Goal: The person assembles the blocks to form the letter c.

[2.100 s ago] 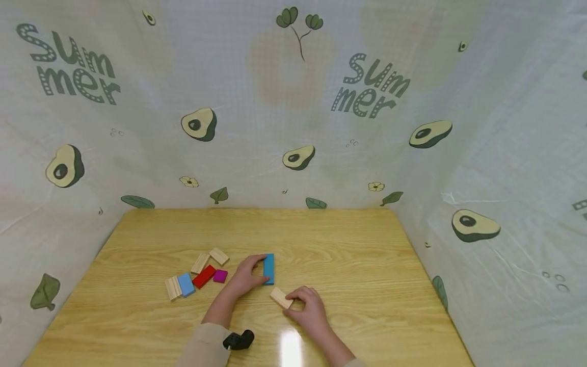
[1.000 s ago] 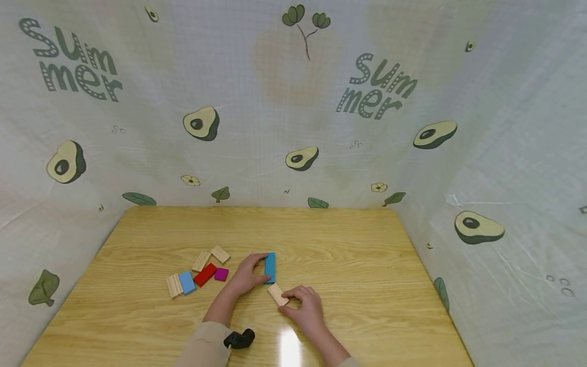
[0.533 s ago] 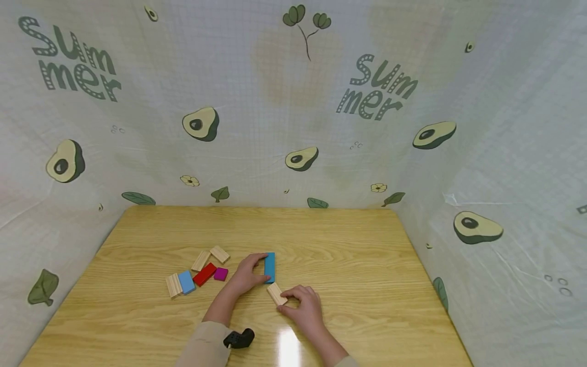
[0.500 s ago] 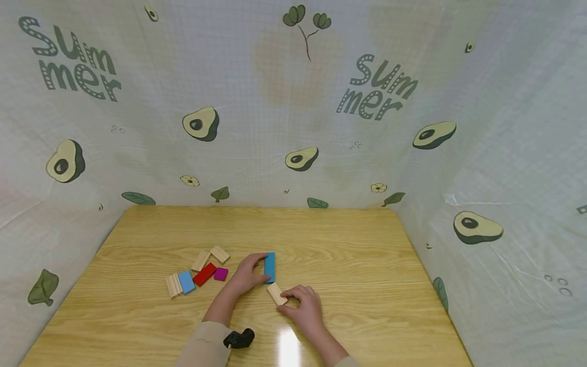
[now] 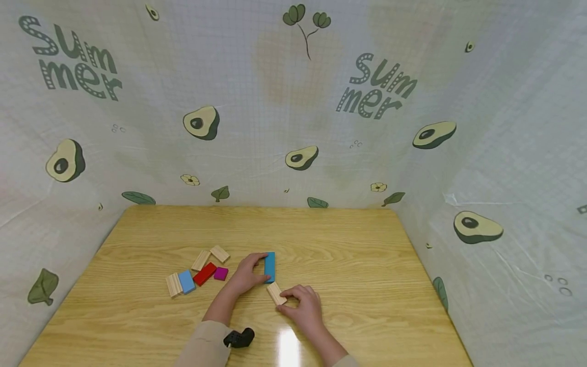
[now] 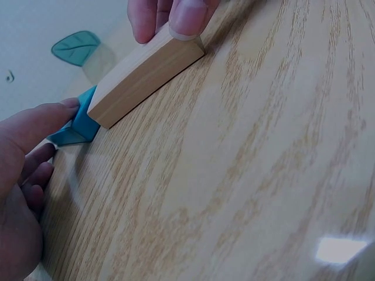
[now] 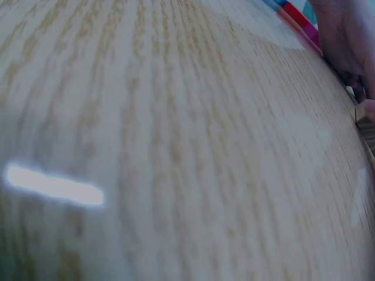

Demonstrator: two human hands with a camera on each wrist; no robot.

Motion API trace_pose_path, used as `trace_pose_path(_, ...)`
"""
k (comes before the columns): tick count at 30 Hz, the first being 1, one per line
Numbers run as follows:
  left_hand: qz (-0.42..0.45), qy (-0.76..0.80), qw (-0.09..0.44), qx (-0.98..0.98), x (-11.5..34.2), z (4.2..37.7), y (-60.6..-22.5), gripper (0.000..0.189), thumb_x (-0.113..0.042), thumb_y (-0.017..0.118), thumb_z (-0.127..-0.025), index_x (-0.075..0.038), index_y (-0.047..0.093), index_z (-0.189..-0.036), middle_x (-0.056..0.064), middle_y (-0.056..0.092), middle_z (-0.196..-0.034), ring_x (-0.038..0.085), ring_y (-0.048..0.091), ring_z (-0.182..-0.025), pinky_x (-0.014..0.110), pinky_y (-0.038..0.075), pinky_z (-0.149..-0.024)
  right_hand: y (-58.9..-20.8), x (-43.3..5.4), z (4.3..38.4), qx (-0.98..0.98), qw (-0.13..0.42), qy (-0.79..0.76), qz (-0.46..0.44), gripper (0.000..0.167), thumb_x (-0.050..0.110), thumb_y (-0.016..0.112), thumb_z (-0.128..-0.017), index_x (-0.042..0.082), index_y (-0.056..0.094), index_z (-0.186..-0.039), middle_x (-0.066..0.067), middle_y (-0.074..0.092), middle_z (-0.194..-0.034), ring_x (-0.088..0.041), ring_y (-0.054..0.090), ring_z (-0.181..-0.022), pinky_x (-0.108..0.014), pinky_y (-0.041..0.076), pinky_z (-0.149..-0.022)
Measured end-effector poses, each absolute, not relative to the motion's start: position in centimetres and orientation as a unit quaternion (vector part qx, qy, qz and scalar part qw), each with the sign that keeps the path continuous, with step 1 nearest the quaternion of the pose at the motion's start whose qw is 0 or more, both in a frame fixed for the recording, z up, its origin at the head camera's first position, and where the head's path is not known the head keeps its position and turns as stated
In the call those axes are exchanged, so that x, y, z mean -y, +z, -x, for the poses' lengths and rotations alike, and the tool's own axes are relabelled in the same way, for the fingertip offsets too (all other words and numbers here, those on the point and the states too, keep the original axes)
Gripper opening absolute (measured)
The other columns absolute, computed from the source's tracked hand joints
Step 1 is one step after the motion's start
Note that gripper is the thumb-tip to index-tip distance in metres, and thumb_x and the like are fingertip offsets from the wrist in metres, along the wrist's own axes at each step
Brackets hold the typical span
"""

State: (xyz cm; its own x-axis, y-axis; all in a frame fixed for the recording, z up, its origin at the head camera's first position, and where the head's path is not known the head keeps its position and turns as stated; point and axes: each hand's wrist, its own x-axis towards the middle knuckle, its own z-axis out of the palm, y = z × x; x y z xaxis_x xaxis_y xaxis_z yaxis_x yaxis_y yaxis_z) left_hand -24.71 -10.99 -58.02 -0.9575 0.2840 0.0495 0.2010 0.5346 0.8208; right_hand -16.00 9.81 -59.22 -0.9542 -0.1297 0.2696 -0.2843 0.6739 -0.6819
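Observation:
My left hand [image 5: 246,275] spans a blue block [image 5: 269,267] lying lengthwise away from me. Its thumb is at the near end, its forefinger at the far end. My right hand [image 5: 306,308] pinches a plain wooden block [image 5: 276,294] by its near end, thumb on one side and forefinger on the other. In the left wrist view the wooden block [image 6: 146,76] lies slanted on the table, its far end against or very close to the near end of the blue block [image 6: 85,123]. Only a corner of the wooden block [image 7: 362,114] shows in the right wrist view.
Left of my hands lie a purple block [image 5: 221,274], a red block [image 5: 205,274], a lighter blue block [image 5: 186,282] and several plain wooden blocks [image 5: 201,261]. A printed cloth [image 5: 247,163] stands around the wooden table [image 5: 348,265] at back and sides.
My right hand has shifted slightly left and away from me, bringing the wooden block closer to the blue block's near end and turning it a little. The left hand keeps its hold.

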Motion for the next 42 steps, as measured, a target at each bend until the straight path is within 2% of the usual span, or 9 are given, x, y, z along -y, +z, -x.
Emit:
trace_pose_path(12,-0.132,0.460,0.048,-0.877,10.99,24.70,-57.97,0.064,-0.014,0.082,-0.079,-0.004,0.054,-0.136,0.017,0.052,-0.135,0.037,0.048,-0.120,0.054,0.038,-0.101,-59.43,-9.81,16.05,0.911,0.085,0.388,-0.111,0.027,0.037,0.085,-0.071,0.029,0.076,-0.094,0.022,0.064,-0.093,-0.005,0.052,-0.087,-0.040,0.038,-0.087)
trace_pose_path(33,-0.132,0.462,0.050,-0.875,10.93,24.89,-58.25,0.066,-0.016,0.082,-0.079,-0.004,0.053,-0.137,0.017,0.051,-0.136,0.037,0.049,-0.119,0.054,0.039,-0.100,-59.38,-9.89,16.02,0.914,0.095,0.376,-0.117,0.027,0.039,0.085,-0.071,0.029,0.076,-0.093,0.021,0.064,-0.093,-0.005,0.052,-0.087,-0.037,0.039,-0.084)
trace_pose_path(42,-0.132,0.461,0.052,-0.876,10.91,24.85,-58.10,0.066,-0.016,0.082,-0.079,-0.004,0.053,-0.137,0.018,0.050,-0.137,0.039,0.046,-0.123,0.056,0.036,-0.102,-59.49,-9.96,15.97,0.910,0.097,0.384,-0.120,0.027,0.038,0.085,-0.071,0.029,0.075,-0.094,0.021,0.064,-0.094,-0.005,0.052,-0.087,-0.037,0.040,-0.085)
